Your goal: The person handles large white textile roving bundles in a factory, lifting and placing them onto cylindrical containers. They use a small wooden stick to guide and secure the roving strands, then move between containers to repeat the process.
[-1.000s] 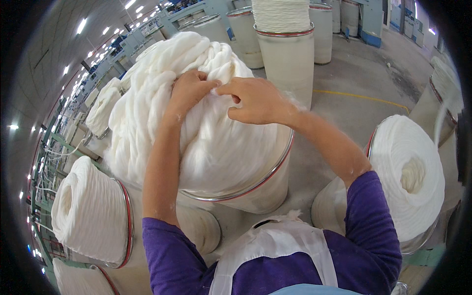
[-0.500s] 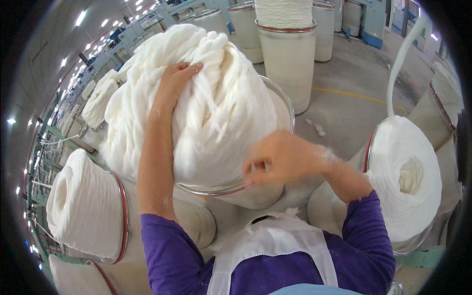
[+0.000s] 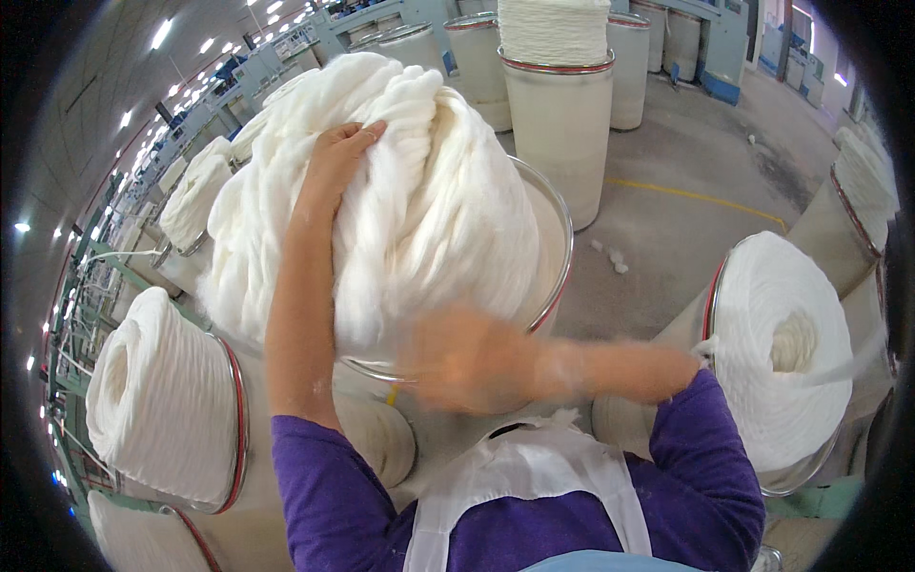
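Note:
A big heap of white cotton sliver [image 3: 448, 219] bulges over the rim of a tall can [image 3: 562, 205] in front of me. High on the heap, my left hand [image 3: 345, 154] is closed on some of the thick strands, its fingertips partly sunk in fibre. My right hand [image 3: 472, 357] is smeared by motion at the can's near rim, beside the lower edge of the heap. Its fingers cannot be made out, nor whether they hold any fibre.
A can with coiled sliver [image 3: 782, 348] stands close on my right, another coil [image 3: 157, 396] on my left. More cans [image 3: 558, 133] stand beyond, on a grey floor with a yellow line [image 3: 696, 197]. Fluff scraps [image 3: 615, 257] lie beside the central can.
My right hand has swept left and nearer to me, across the can's near rim. My left hand has hardly moved. The sliver strand rising from the right coil now hangs low to the right.

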A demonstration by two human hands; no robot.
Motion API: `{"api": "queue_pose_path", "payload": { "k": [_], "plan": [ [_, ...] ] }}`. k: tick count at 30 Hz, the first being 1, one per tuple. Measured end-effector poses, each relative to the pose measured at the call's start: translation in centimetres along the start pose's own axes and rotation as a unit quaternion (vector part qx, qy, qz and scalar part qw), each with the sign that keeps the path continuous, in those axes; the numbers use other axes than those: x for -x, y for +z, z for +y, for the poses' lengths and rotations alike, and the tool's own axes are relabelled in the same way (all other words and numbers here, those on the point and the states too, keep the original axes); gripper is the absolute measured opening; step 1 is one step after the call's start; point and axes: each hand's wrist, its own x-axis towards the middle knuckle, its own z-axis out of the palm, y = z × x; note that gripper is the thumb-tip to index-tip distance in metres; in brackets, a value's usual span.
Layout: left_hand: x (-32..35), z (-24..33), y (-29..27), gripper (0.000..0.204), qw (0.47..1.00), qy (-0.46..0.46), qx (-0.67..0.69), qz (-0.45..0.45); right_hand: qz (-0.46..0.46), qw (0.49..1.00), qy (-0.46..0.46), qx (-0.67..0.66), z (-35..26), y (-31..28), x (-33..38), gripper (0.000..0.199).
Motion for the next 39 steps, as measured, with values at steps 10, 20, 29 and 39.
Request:
{"api": "queue_pose_path", "payload": {
  "k": [10,20,29,39],
  "plan": [
    [2.4,0.5,2.0,0.027,0.739,0.497,-0.452,0.048,0.223,0.851,0.439,-0.182,5.6,-5.9,2.1,0.033],
    [1.9,2.2,3.4,0.03,0.882,0.268,-0.382,-0.071,0.27,0.807,0.473,-0.227,11.5,-2.2,4.8,0.032],
    [-0.4,2.9,6.8,0.039,0.826,0.211,-0.523,-0.027,0.373,0.612,0.416,-0.559,11.7,-1.1,7.5,0.022],
    [-1.2,0.8,4.8,0.027,0.994,0.016,-0.112,0.004,0.37,0.606,0.427,-0.56,10.4,-2.9,9.0,0.028]
  ]
}}
